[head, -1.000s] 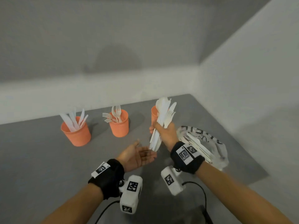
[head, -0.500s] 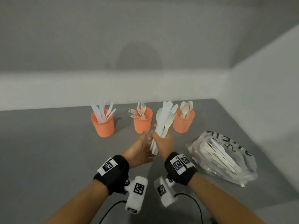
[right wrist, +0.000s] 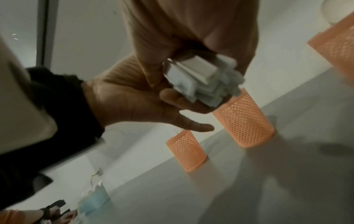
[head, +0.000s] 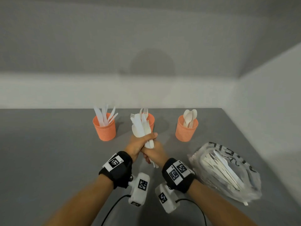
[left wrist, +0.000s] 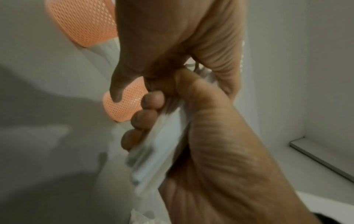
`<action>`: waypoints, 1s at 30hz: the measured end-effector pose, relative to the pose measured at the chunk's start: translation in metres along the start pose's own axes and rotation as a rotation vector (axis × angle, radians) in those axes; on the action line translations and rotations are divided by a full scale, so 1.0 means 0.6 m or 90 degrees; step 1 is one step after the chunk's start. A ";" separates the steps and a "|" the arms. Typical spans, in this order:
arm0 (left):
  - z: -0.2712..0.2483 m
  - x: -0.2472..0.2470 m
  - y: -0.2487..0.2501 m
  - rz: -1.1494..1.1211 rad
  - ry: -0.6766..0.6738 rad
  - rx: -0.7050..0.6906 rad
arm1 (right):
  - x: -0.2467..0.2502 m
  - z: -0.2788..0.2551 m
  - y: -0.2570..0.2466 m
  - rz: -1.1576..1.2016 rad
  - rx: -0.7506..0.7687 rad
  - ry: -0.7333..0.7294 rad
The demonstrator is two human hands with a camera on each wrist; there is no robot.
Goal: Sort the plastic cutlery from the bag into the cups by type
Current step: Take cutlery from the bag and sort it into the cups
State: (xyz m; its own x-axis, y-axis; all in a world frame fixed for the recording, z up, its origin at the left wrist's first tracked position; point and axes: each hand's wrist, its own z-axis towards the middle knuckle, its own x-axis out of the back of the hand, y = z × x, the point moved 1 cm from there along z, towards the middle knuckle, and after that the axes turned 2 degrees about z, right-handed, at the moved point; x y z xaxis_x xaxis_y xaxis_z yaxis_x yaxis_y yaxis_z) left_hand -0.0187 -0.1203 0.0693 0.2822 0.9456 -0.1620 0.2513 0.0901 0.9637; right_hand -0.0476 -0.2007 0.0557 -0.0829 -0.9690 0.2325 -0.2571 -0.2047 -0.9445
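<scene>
Close in, the left hand (left wrist: 172, 37) fills the top of the picture, its fingers curled round the upper part of a bundle of white plastic cutlery (left wrist: 161, 145). Below it the right hand (left wrist: 220, 151) grips the same bundle lower down, fingertips (left wrist: 145, 118) wrapped across the flat handles, whose blurred ends poke out toward the bottom. Behind the hands stand two orange mesh cups: one (left wrist: 82, 22) at the upper left, the other (left wrist: 122, 104) half hidden by the left thumb. Grey counter (left wrist: 38, 166) lies beneath.
</scene>
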 end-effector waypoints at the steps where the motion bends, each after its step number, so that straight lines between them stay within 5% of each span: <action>1: 0.003 -0.005 0.002 0.001 0.023 -0.006 | 0.002 0.003 -0.001 -0.014 0.005 0.009; 4: 0.017 -0.016 0.010 0.005 0.026 -0.001 | 0.017 0.011 -0.009 -0.027 -0.005 -0.036; 8: 0.024 -0.014 0.019 -0.002 -0.081 0.039 | 0.053 0.010 -0.019 0.225 -0.062 -0.276; 10: 0.025 -0.016 0.022 0.006 -0.102 0.062 | 0.059 0.010 -0.018 0.319 -0.085 -0.318; 15: 0.032 -0.021 0.032 0.031 -0.128 0.077 | 0.054 0.015 -0.012 0.408 -0.106 -0.323; 23: 0.061 0.011 0.061 0.052 0.127 -0.082 | 0.075 0.035 -0.001 0.294 -0.081 -0.195; 30: 0.090 0.012 0.066 0.099 0.137 -0.093 | 0.074 0.041 0.004 0.273 -0.105 -0.178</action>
State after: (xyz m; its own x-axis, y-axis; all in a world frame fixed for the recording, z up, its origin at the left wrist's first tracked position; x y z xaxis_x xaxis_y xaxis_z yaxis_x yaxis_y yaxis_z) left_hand 0.0434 -0.1268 0.0950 0.1000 0.9947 0.0235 0.0809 -0.0317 0.9962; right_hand -0.0283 -0.2474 0.0579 0.0393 -0.9654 -0.2578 -0.4065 0.2202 -0.8867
